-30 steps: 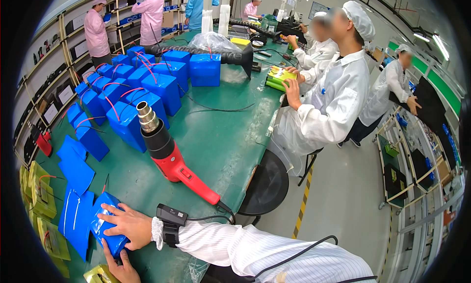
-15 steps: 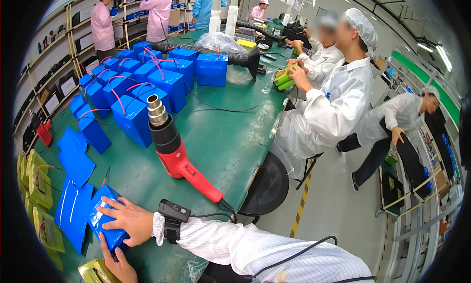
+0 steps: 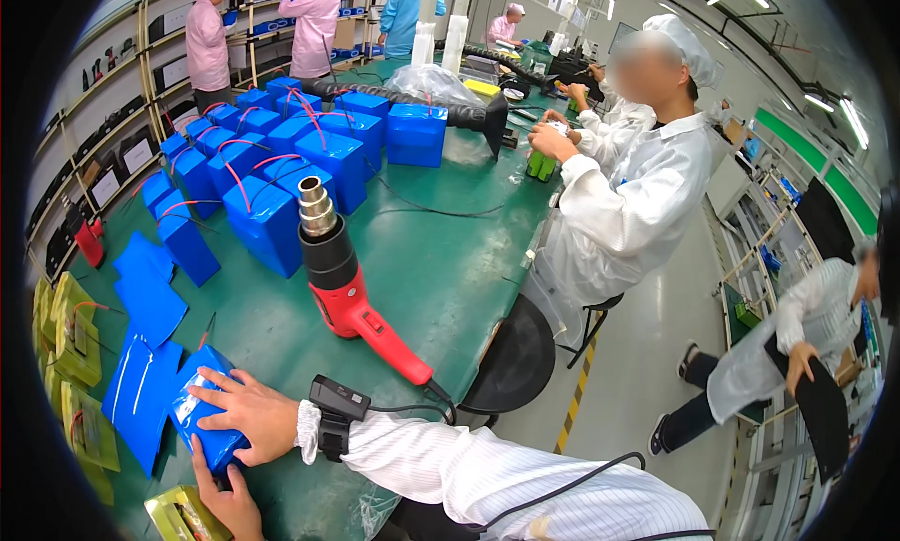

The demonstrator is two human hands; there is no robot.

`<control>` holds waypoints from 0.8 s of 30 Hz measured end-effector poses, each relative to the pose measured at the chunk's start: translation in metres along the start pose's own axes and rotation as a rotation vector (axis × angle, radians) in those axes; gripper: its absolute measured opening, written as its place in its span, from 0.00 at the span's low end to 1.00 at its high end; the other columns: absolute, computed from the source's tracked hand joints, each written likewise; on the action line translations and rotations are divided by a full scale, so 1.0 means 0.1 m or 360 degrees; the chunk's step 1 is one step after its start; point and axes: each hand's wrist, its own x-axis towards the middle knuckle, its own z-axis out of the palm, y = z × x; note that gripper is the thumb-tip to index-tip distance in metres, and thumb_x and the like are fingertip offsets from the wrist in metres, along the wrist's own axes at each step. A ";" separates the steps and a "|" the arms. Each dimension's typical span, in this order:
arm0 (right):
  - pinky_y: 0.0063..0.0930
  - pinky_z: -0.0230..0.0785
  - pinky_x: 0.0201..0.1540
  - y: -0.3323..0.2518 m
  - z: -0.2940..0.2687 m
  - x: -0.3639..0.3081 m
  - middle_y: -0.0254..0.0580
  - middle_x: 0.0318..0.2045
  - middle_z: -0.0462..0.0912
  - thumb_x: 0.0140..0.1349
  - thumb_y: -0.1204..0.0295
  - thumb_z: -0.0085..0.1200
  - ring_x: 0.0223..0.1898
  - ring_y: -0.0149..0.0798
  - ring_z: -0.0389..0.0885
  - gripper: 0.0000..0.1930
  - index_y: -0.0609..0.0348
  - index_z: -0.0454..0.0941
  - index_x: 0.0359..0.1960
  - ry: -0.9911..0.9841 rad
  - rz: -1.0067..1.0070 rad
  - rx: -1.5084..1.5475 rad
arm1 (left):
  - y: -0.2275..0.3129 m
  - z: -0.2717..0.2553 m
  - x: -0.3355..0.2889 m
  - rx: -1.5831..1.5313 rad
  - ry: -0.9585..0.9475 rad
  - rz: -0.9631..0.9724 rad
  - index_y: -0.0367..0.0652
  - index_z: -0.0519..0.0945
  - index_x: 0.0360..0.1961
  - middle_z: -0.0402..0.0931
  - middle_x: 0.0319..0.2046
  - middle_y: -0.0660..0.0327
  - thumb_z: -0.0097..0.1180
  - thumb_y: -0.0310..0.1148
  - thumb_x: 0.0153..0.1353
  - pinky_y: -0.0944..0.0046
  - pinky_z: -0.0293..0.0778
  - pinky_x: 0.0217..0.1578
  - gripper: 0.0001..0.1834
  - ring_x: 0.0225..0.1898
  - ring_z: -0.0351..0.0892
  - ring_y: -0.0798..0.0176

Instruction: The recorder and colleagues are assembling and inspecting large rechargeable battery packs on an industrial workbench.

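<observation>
A blue-wrapped battery pack (image 3: pixel 190 387) lies on the table at the lower left, a thin wire sticking up from its far end. My right hand (image 3: pixel 251 416) grips it from above, fingers spread over the shiny top and thumb at the near side. At its near end, my left hand (image 3: pixel 228 505) has index finger and thumb against the pack; its other fingers are hidden. Flat blue wrap sleeves (image 3: pixel 141 396) lie just left of the pack. A yellow-green battery pack (image 3: pixel 183 515) sits beside my left hand. The red heat gun (image 3: pixel 361 307) stands farther right, its metal nozzle pointing up.
Several blue packs (image 3: pixel 267 222) with red and black wires fill the far left of the green table (image 3: pixel 422 250). Unwrapped yellow packs (image 3: pixel 73 353) line the left edge. A black stool (image 3: pixel 511 358) stands at the right edge. A co-worker (image 3: pixel 637 185) handles a green pack; another person carries a black panel (image 3: pixel 816 410).
Both hands stay on the blue pack, nearly still. The view has shifted slightly. At the right, the walking person has come nearer with the black panel; the seated co-worker's green pack has been tilted.
</observation>
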 end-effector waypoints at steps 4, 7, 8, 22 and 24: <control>0.68 0.48 0.70 -0.06 -0.08 0.03 0.54 0.73 0.59 0.43 0.64 0.68 0.77 0.64 0.45 0.33 0.48 0.79 0.57 -0.0037 -0.0018 -0.0033 | -0.03 -0.06 0.01 0.0043 0.0047 0.0125 0.36 0.69 0.69 0.70 0.64 0.38 0.50 0.24 0.63 0.52 0.65 0.64 0.31 0.64 0.72 0.41; 0.63 0.51 0.70 -0.03 -0.04 0.02 0.52 0.73 0.61 0.45 0.62 0.65 0.76 0.62 0.49 0.32 0.47 0.79 0.58 0.0065 -0.0043 -0.0107 | 0.08 -0.06 0.02 -0.0023 0.0054 0.0184 0.34 0.70 0.68 0.72 0.63 0.39 0.48 0.23 0.60 0.53 0.67 0.63 0.31 0.62 0.74 0.43; 0.62 0.52 0.70 -0.02 -0.06 0.02 0.52 0.73 0.61 0.45 0.63 0.65 0.76 0.62 0.49 0.33 0.47 0.79 0.59 0.0061 -0.0056 -0.0131 | 0.11 -0.04 0.03 -0.0046 0.0059 0.0115 0.35 0.70 0.68 0.71 0.63 0.38 0.49 0.23 0.59 0.53 0.68 0.62 0.32 0.62 0.74 0.43; 0.63 0.54 0.69 -0.04 -0.10 0.07 0.50 0.74 0.59 0.46 0.67 0.68 0.76 0.63 0.50 0.36 0.42 0.76 0.63 -0.0050 -0.0118 -0.0228 | 0.14 -0.05 0.03 0.0285 0.0185 0.0202 0.44 0.73 0.67 0.67 0.65 0.32 0.60 0.25 0.55 0.49 0.75 0.57 0.35 0.61 0.76 0.34; 0.63 0.54 0.69 -0.04 -0.10 0.08 0.50 0.74 0.59 0.46 0.67 0.67 0.76 0.63 0.50 0.36 0.42 0.76 0.64 -0.0051 -0.0118 -0.0227 | 0.13 -0.05 0.02 0.0292 0.0190 0.0173 0.45 0.72 0.67 0.67 0.65 0.32 0.61 0.26 0.55 0.49 0.75 0.58 0.35 0.61 0.75 0.35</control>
